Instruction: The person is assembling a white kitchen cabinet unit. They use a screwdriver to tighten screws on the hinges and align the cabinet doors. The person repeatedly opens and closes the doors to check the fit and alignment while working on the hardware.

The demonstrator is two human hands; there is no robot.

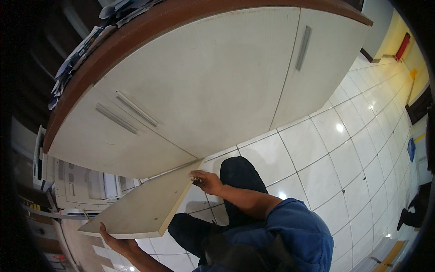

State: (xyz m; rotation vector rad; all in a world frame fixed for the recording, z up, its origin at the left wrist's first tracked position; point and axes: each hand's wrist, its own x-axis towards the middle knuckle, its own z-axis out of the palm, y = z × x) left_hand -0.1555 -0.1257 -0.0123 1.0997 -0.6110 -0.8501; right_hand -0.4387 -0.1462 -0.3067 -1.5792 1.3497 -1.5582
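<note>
A flat, off-white wooden panel [140, 206] with a pale yellowish edge stands tilted between my knees and the cabinet. Two small dark spots, like screws or holes, show on its face. My left hand [118, 240] grips the near left corner, thumb on the top face and fingers partly hidden below. At the far right edge, my right hand [208, 182] is closed around a small metal fitting [196, 180], possibly a hinge, which touches or lies very near the panel; its exact kind is unclear.
In front of me is a long white cabinet [217, 72] with a brown top and grey bar handles. Papers [81, 59] lie along its top at left. A beige printer-like machine [81, 183] stands at left. White floor tiles [326, 145] stretch right.
</note>
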